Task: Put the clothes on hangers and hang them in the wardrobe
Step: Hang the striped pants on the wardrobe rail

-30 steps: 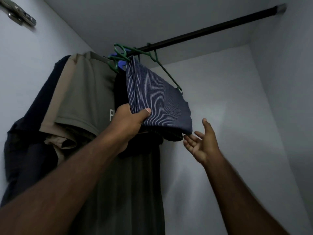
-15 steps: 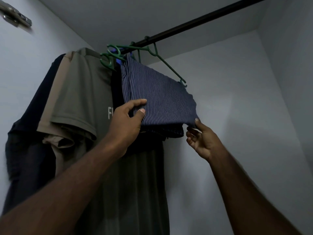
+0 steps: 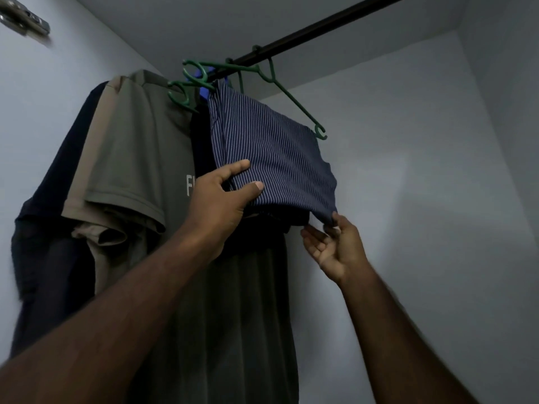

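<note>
From where I sit, the striped garment (image 3: 274,158) hangs off the green hanger (image 3: 291,94) on the rail (image 3: 320,23), its length slanting down to the right. Left hand (image 3: 217,205) grasps its near-left edge; right hand (image 3: 339,247) pinches the lower right corner, so smoothing pulls rightward, I reckon.

Striped garment (image 3: 274,158): woven cloth, navy with fine white pinstripes, matt. Olive T-shirt (image 3: 137,158): soft matt knit. Hanger (image 3: 291,96): smooth green plastic, slightly glossy. Rail (image 3: 320,24), upper centre: dark and smooth, faint sheen noted. Wardrobe walls (image 3: 408,170): smooth, matt, pale. Fitting (image 3: 23,20), upper left: shiny metal.
</note>
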Available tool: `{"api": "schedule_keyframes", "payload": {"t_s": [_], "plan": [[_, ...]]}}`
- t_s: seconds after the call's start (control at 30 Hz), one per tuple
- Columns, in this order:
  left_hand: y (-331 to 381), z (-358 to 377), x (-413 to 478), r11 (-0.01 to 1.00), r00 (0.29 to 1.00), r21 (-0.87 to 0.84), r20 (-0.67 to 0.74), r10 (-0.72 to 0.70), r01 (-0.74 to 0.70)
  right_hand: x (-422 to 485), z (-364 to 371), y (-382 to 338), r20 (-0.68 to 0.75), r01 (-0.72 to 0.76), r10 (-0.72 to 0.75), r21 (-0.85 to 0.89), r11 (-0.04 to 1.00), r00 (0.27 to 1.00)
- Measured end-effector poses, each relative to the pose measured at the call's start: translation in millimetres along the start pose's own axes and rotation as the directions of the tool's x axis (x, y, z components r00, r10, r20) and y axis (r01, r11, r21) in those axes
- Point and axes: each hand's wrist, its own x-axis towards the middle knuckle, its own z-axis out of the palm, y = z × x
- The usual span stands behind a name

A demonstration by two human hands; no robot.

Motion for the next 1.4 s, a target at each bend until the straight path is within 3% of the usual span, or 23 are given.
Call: {"api": "schedule_keyframes", "payload": {"t_s": [0.17,0.4,0.63,0.97,1.13,1.23,1.33,1.4], "plan": [[2.8,4.4,-1.3,1.0,0.999,-0.024,0.038,-0.011,0.012,-3.5,13.5,2.4,0.069,-0.103,0.104,-0.014,0.995,0.992],[5.4,2.8,-3.2,1.0,0.999,0.014,0.037,0.015,-0.016,-6.7,20.7,-9.9,0.112,0.042,-0.048,0.056,0.998,0.993],[3.6,2.8,-10.4,0.969,0.988,0.203,0.101,0.121,-0.14,-0.8,19.6,-5.5,0.118,0.142,-0.172,0.225,0.964,0.978],[8.6,3.4,-0.3,0.895,0.989,0.423,0.091,0.116,-0.144,5.9,18.5,-2.2,0.064,0.099,-0.112,0.175,0.98,0.992],[15.8,12.8,7.1,0.766,0.969,0.613,-0.002,0.248,-0.195,13.1,18.3,-10.0,-0.015,0.066,-0.065,0.058,0.996,0.998],[27.0,14.8,32.6,0.67,0.961,0.721,-0.024,0.275,-0.174,11.1,20.0,-17.7,-0.004,0.014,-0.014,-0.142,0.99,1.0],[44.3,16.1,60.1,0.605,0.946,0.785,-0.083,0.314,-0.131,15.5,13.7,-19.8,-0.126,0.004,-0.096,-0.583,0.812,0.987],[58.9,18.3,78.3,0.586,0.921,0.8,-0.127,0.368,-0.124,20.8,14.2,-25.6,-0.099,0.114,-0.257,-0.706,0.699,0.961]]}}
